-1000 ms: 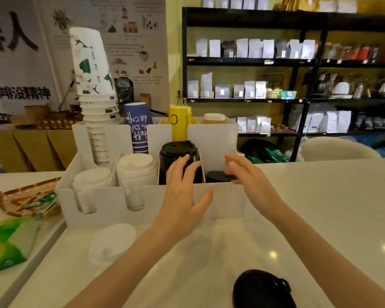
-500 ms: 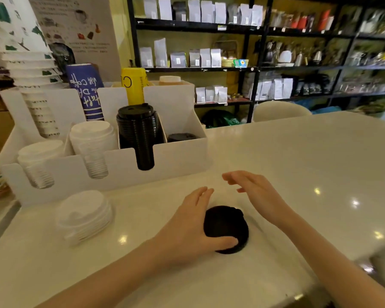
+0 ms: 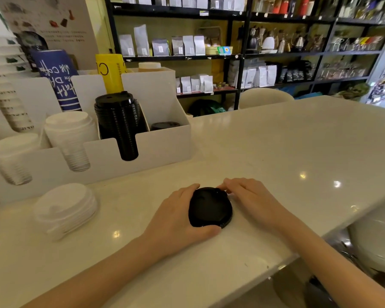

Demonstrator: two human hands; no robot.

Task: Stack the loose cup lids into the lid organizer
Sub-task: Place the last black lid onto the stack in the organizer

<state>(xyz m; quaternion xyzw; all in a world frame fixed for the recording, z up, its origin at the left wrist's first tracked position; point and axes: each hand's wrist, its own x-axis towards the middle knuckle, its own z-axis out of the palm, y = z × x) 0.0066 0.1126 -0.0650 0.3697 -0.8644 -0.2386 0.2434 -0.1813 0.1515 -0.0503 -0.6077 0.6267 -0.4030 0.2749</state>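
Note:
A short stack of black lids (image 3: 210, 207) lies on the white counter near its front edge. My left hand (image 3: 178, 216) cups its left side, thumb under the near rim. My right hand (image 3: 251, 196) touches its right and far rim with the fingertips. The white lid organizer (image 3: 165, 145) stands at the back left. It holds two stacks of white lids (image 3: 70, 134), a tall stack of black lids (image 3: 120, 121) and a low black lid stack (image 3: 165, 126) in the rightmost slot. A loose stack of white lids (image 3: 65, 207) sits on the counter in front of the organizer.
Paper cup stacks (image 3: 56, 78) stand in the organizer's back compartments. The counter edge (image 3: 298, 256) runs diagonally close to my right forearm, with a grey stool seat (image 3: 378, 245) below it. Black shelves with bags (image 3: 187, 45) line the back wall.
Both hands drew back from the organizer to the black lids on the counter and closed in around them from both sides. The view shifted right and down.

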